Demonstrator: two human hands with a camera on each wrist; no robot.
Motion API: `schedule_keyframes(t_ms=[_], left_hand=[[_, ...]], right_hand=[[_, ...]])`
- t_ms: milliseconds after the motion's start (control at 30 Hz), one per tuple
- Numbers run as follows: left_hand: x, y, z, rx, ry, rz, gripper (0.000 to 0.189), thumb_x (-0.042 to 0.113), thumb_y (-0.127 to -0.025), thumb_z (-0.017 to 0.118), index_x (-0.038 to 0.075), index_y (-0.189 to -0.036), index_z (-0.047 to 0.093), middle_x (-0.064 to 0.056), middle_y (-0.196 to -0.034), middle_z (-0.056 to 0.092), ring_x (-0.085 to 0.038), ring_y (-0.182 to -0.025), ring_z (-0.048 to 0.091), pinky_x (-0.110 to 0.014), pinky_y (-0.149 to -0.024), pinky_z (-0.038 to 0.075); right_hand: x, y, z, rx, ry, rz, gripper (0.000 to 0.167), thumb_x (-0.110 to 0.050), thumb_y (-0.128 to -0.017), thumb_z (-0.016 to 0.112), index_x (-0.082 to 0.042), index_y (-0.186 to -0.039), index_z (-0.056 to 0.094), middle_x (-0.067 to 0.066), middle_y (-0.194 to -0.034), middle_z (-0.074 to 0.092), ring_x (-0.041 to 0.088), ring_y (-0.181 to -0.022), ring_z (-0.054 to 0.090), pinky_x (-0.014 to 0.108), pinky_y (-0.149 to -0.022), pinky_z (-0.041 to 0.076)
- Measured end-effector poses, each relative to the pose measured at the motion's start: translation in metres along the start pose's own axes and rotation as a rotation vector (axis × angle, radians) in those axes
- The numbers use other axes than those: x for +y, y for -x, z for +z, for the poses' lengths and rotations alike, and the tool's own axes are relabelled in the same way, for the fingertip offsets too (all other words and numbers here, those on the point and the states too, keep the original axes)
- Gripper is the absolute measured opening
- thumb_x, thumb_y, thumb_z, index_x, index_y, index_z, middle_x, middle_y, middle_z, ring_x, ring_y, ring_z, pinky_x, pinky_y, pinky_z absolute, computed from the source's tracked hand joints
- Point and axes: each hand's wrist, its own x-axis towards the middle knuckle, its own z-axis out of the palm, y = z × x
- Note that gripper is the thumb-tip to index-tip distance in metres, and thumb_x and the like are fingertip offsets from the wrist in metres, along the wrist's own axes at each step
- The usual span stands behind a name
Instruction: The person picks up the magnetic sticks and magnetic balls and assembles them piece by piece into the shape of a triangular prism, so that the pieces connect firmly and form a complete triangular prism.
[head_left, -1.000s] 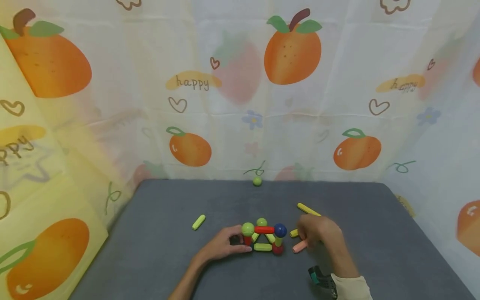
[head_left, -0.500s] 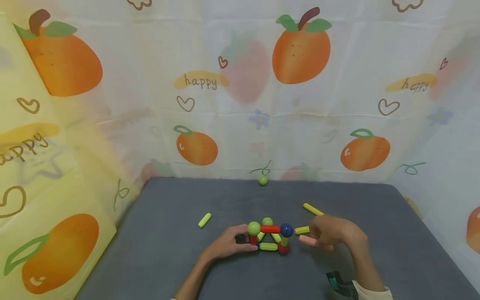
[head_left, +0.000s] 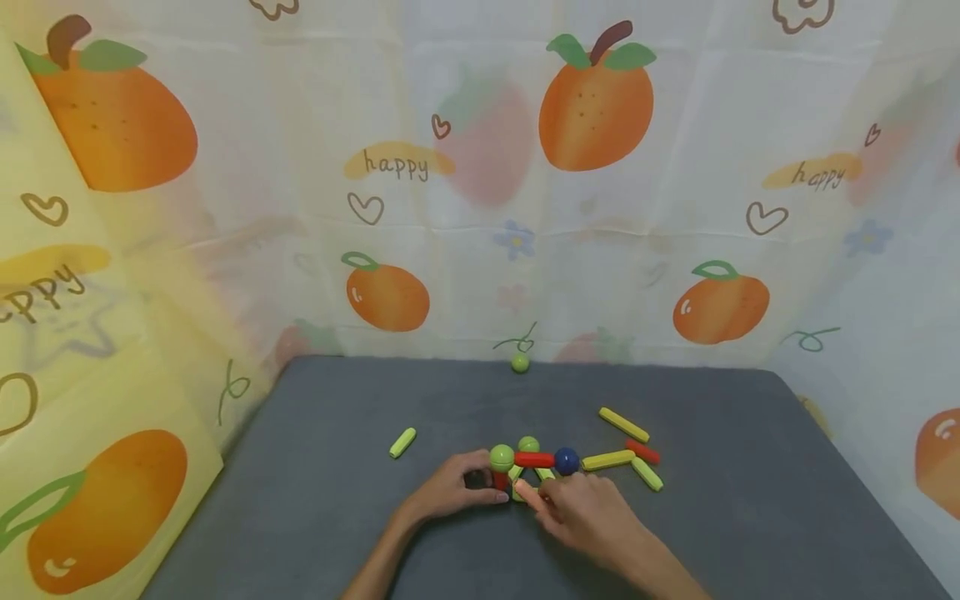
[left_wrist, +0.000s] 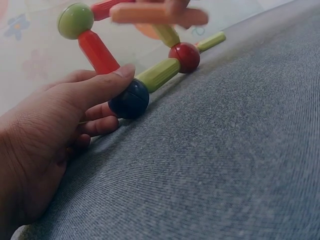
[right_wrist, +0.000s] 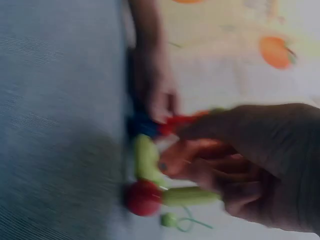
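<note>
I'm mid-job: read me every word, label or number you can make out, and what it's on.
"happy": back cloth, left of centre.
"happy": back cloth, right side.
"ppy": yellow side cloth, start cut off by the picture's edge.
Too blurred to read: smudged mark, top of right wrist view.
None seen on sticks or balls.

The word "happy" (head_left: pixel 396 164) is printed twice on the rear cloth (head_left: pixel 465 275); the left yellow panel (head_left: pixel 97 392) reads "ppy", partly cut off.
</note>
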Motion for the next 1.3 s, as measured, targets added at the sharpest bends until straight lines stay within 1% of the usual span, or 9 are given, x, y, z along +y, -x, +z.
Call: schedule_keyframes(t_ms=[167,400,533,733,900,1000,1100,1167,1300], left_hand=[[0.0,0.0,0.0,-0.002,0.009,-0.001,0.014,0.03,-0.096,0.078,0.023,-0.103,0.068,-0.002,-0.096,0.067,0.0,-0.085,0.057,-0.023,-0.08,0.052],[0.001,0.0,0.0,0.008,0.009,-0.018,0.015,0.031,-0.095,0.079,0.023,-0.1,0.068,-0.001,-0.097,0.067,-0.002,-0.086,0.058,-0.022,-0.081,0.052],[0.002,0.0,0.0,0.013,0.014,-0.01,0.015,0.03,-0.095,0.079,0.021,-0.097,0.067,-0.002,-0.097,0.067,-0.003,-0.086,0.058,-0.023,-0.082,0.052],[0.004,0.0,-0.001,0.009,0.021,-0.011,0.016,0.029,-0.095,0.079,0.018,-0.093,0.068,-0.004,-0.096,0.067,-0.006,-0.086,0.059,-0.024,-0.081,0.052],[0.004,0.0,-0.001,0.002,0.025,-0.007,0.015,0.029,-0.095,0.079,0.019,-0.093,0.068,-0.003,-0.096,0.067,-0.005,-0.087,0.059,-0.024,-0.082,0.052],[0.004,0.0,0.001,-0.01,0.028,-0.011,0.014,0.029,-0.096,0.078,0.019,-0.095,0.068,-0.003,-0.098,0.067,-0.004,-0.088,0.06,-0.024,-0.083,0.052],[0.003,0.0,0.002,-0.018,0.025,-0.005,0.014,0.029,-0.096,0.077,0.018,-0.096,0.069,-0.004,-0.099,0.068,-0.003,-0.088,0.059,-0.024,-0.083,0.052],[0.003,0.0,0.002,-0.013,0.027,0.003,0.014,0.028,-0.096,0.077,0.017,-0.096,0.069,-0.005,-0.098,0.068,-0.002,-0.087,0.058,-0.024,-0.082,0.052],[0.002,0.0,-0.001,-0.007,0.034,-0.002,0.013,0.028,-0.096,0.078,0.019,-0.096,0.069,-0.005,-0.098,0.067,-0.001,-0.085,0.057,-0.024,-0.08,0.052]], right_hand=[[-0.008,-0.002,0.02,0.272,0.245,-0.009,0.039,-0.041,-0.098,0.073,-0.022,-0.067,0.059,-0.013,-0.05,0.032,-0.001,-0.043,0.024,0.016,-0.043,0.014],[-0.002,-0.005,0.032,0.483,0.426,-0.123,0.065,-0.049,-0.113,0.019,-0.018,-0.071,0.058,-0.009,-0.052,0.035,0.004,-0.039,0.022,0.019,-0.044,0.007],[0.002,-0.007,0.04,0.522,0.43,-0.145,0.067,-0.047,-0.113,0.014,-0.018,-0.079,0.064,-0.007,-0.055,0.045,0.005,-0.037,0.026,0.019,-0.041,0.008],[0.007,-0.006,0.047,0.506,0.401,-0.154,0.059,-0.046,-0.113,0.02,-0.016,-0.092,0.065,-0.005,-0.064,0.057,0.008,-0.037,0.035,0.02,-0.037,0.016],[0.008,-0.004,0.044,0.365,0.369,-0.111,0.021,-0.036,-0.103,0.064,-0.015,-0.099,0.065,-0.004,-0.075,0.066,0.008,-0.041,0.041,0.021,-0.039,0.023],[0.007,0.001,0.037,0.297,0.292,-0.093,0.033,-0.025,-0.085,0.087,-0.014,-0.108,0.067,-0.002,-0.089,0.072,0.008,-0.046,0.049,0.021,-0.041,0.031],[0.01,0.009,0.027,0.306,0.174,-0.125,0.034,-0.019,-0.077,0.093,-0.015,-0.099,0.068,-0.004,-0.088,0.069,0.003,-0.052,0.051,0.017,-0.046,0.037],[0.013,0.014,0.019,0.333,0.092,-0.125,0.032,-0.02,-0.074,0.095,-0.017,-0.079,0.064,-0.009,-0.072,0.06,-0.003,-0.052,0.044,0.013,-0.048,0.035],[0.03,0.016,0.01,0.213,-0.107,0.046,0.047,-0.028,-0.079,0.092,-0.02,-0.064,0.049,-0.013,-0.056,0.039,-0.007,-0.05,0.031,0.014,-0.05,0.029]])
